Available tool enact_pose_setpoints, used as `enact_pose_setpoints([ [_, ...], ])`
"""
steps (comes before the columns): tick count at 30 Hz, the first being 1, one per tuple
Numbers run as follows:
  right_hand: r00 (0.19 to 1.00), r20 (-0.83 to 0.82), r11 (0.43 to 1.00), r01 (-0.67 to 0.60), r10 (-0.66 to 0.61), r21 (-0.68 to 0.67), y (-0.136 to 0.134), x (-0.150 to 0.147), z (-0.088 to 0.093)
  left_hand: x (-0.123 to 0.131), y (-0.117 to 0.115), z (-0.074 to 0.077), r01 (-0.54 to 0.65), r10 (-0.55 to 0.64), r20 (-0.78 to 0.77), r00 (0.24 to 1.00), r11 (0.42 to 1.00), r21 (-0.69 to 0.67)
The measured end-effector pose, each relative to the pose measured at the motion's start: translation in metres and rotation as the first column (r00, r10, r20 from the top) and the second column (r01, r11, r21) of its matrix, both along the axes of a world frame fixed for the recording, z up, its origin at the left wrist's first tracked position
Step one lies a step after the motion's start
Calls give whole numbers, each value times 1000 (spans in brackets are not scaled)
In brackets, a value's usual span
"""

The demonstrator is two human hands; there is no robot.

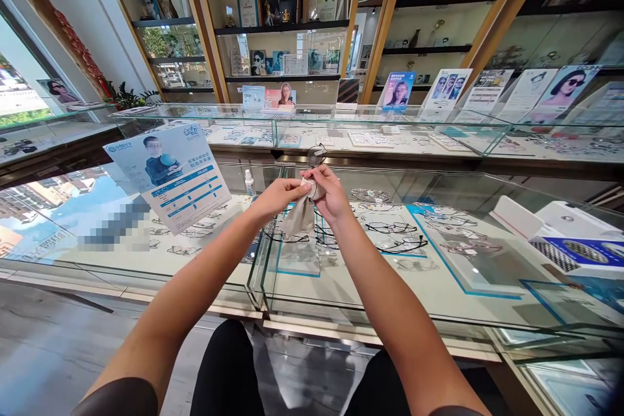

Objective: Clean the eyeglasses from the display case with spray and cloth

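In front of me, above the glass counter, my left hand (279, 199) pinches a beige-grey cleaning cloth (301, 218), whose loose end hangs down below the fingers. My right hand (332, 192) is closed on a thin-framed pair of eyeglasses (316, 155), with part of the cloth bunched between both hands. One round lens sticks up above my fingertips; the rest of the frame is mostly hidden by the fingers and cloth. Several dark-framed eyeglasses (397, 244) lie on the counter just beyond and to the right of my hands.
A glass display counter (390, 315) stretches across in front of my knees. A white spray bottle (249, 182) stands behind my left hand. To the left is a printed sign (168, 175); to the right, a white-and-blue box (568, 234). Another glass showcase (341, 118) and shelves stand behind.
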State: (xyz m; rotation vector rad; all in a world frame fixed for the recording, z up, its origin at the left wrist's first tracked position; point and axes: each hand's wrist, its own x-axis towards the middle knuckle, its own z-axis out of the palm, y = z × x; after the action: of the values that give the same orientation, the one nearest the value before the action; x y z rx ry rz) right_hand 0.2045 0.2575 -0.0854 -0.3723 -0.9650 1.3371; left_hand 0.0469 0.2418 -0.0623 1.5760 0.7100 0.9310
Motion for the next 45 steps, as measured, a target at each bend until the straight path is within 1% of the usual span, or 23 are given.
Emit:
enact_pose_setpoints([
  [2,1000,-12,1000,0,0,4,-1,1,1,1,4,-1,55,-52,64,997,998,-41],
  [4,1000,-12,1000,7,-6,23,-1,2,3,4,8,-3,75,-65,122,990,994,-81],
  [7,999,18,998,29,-30,55,-2,3,4,10,11,-5,63,-35,196,980,989,-137],
  [10,999,33,997,39,-41,70,-2,4,4,18,10,-7,66,-7,299,954,980,-190],
  [13,999,35,996,38,-40,75,-2,5,4,24,9,-13,51,24,379,925,981,-187],
  [15,997,53,996,49,-53,79,-1,6,3,26,10,-19,26,27,349,937,989,-145],
  [19,992,89,994,78,-84,76,-1,7,2,24,13,-33,-23,31,188,982,999,-46],
  [21,993,90,995,74,-80,68,-1,7,2,22,15,-38,-20,22,166,986,1000,-14],
  [23,994,90,996,59,-65,69,-2,5,2,19,16,-40,1,-3,180,984,1000,10],
  [25,994,96,997,47,-54,68,-2,4,1,16,16,-39,19,-23,187,982,1000,24],
  [27,993,103,997,46,-52,54,-3,3,0,14,14,-35,12,-19,183,983,999,35],
  [32,993,113,998,42,-47,46,-3,0,-1,16,8,-27,-67,50,210,977,995,78],
  [36,991,122,997,50,-58,64,-6,-1,0,17,5,-26,-146,120,216,969,983,110],
  [42,991,131,998,32,-39,57,-10,-4,0,16,7,-24,-191,158,270,950,976,100],
  [45,987,155,998,31,-40,63,-12,-5,0,15,8,-23,-238,197,274,941,963,125],
])
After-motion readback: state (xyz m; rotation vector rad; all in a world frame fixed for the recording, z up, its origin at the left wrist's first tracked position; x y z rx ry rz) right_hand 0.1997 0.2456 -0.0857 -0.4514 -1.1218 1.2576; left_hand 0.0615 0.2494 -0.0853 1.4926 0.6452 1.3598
